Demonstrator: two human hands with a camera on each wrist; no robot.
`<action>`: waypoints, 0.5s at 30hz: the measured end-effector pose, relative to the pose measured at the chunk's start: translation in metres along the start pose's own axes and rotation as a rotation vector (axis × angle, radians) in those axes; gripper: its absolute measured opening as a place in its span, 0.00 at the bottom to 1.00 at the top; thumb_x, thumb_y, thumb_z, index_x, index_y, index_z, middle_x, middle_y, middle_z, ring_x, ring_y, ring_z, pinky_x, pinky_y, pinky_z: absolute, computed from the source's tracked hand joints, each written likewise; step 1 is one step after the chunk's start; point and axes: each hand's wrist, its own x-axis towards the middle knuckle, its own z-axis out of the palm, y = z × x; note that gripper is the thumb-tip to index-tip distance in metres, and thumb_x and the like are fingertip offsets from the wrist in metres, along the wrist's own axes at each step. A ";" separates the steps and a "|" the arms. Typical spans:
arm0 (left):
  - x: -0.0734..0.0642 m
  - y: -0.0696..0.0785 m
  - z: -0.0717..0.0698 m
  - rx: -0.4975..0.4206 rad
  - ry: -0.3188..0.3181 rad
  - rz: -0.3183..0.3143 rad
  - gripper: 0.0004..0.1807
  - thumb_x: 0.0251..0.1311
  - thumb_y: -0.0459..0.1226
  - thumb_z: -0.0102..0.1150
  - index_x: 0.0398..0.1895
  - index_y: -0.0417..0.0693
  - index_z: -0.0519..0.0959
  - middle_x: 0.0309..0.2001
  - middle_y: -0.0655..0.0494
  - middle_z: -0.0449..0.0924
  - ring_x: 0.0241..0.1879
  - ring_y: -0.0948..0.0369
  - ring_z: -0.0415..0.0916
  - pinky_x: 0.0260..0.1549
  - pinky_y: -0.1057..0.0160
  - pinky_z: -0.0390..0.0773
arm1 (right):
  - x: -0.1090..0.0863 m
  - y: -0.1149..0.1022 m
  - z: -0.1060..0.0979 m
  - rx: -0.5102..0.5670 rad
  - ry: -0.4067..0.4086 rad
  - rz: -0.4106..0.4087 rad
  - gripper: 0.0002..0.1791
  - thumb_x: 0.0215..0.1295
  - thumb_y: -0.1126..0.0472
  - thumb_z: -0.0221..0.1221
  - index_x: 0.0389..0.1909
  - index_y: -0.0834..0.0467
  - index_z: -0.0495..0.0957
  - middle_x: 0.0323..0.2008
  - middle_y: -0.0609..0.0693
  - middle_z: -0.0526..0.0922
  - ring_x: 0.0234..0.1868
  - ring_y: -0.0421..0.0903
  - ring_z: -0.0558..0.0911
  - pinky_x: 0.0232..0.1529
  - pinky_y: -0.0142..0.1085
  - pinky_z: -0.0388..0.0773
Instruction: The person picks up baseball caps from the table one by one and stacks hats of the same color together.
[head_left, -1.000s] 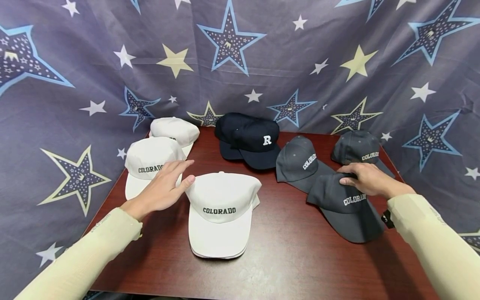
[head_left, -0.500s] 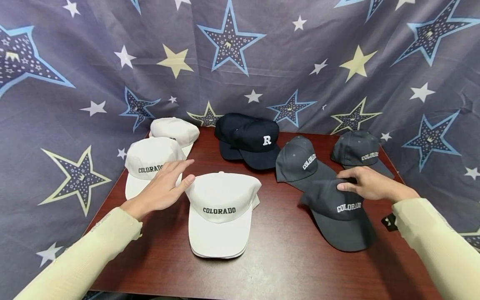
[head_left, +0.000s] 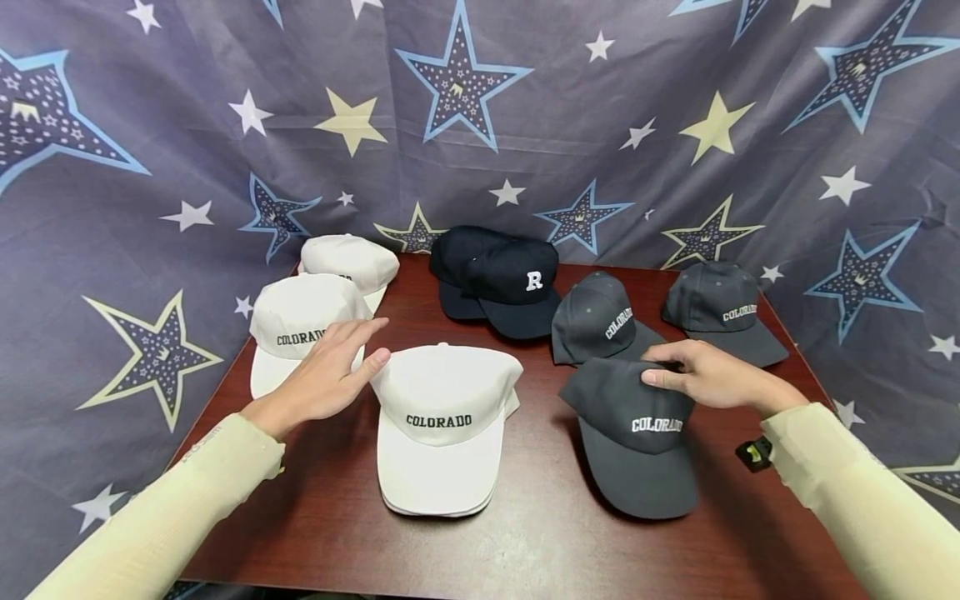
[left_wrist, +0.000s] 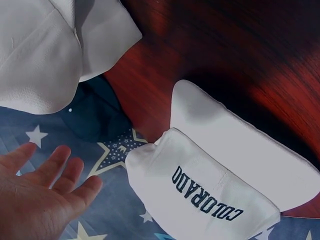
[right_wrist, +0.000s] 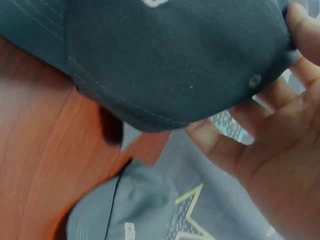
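Observation:
My right hand (head_left: 708, 375) pinches the crown top of a dark grey baseball cap (head_left: 637, 442) lettered COLORADO, its brim toward me. In the right wrist view the thumb and fingers grip the crown of that grey cap (right_wrist: 170, 60). My left hand (head_left: 326, 375) has its fingers extended between two groups of white caps. Its thumb tip is close to the crown of the front white cap (head_left: 442, 467), which lies over at least one more; I cannot tell whether they touch. Behind the left hand is another white COLORADO cap (head_left: 303, 308), partly covered by it.
A further white cap (head_left: 348, 262) lies at the back left. Navy caps (head_left: 517, 275), one with an R, stand at the back middle. Two other grey caps, one nearer the middle (head_left: 596, 321) and one at the right edge (head_left: 716, 300), rest on the brown table (head_left: 540, 533).
My right hand has carried the grey cap left and toward me, away from the right-edge cap, whose brim now shows more. The left hand has stayed still.

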 end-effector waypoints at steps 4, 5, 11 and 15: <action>0.000 0.000 0.000 -0.001 -0.001 -0.003 0.31 0.79 0.51 0.47 0.77 0.44 0.64 0.71 0.41 0.67 0.71 0.41 0.59 0.69 0.39 0.56 | 0.008 -0.008 0.010 0.031 -0.009 0.022 0.07 0.76 0.49 0.58 0.43 0.42 0.84 0.37 0.40 0.84 0.39 0.42 0.81 0.44 0.38 0.78; 0.000 0.001 0.000 -0.001 -0.001 -0.003 0.31 0.79 0.51 0.47 0.77 0.44 0.64 0.71 0.41 0.67 0.71 0.41 0.59 0.69 0.39 0.56 | 0.010 -0.010 0.014 0.035 -0.006 0.030 0.07 0.77 0.49 0.57 0.43 0.42 0.84 0.38 0.40 0.83 0.39 0.42 0.81 0.44 0.39 0.78; 0.001 0.002 0.000 0.000 -0.004 -0.005 0.32 0.79 0.51 0.47 0.77 0.44 0.64 0.71 0.41 0.67 0.71 0.41 0.59 0.68 0.38 0.56 | 0.026 -0.021 0.033 0.017 0.039 0.040 0.07 0.76 0.48 0.58 0.39 0.43 0.82 0.31 0.42 0.78 0.34 0.43 0.78 0.39 0.40 0.74; 0.000 0.003 0.000 -0.002 -0.002 -0.005 0.31 0.79 0.51 0.47 0.77 0.44 0.64 0.71 0.41 0.67 0.71 0.41 0.59 0.69 0.39 0.56 | 0.034 -0.028 0.045 -0.009 0.069 0.032 0.07 0.75 0.50 0.59 0.38 0.46 0.81 0.28 0.43 0.74 0.32 0.43 0.75 0.37 0.40 0.72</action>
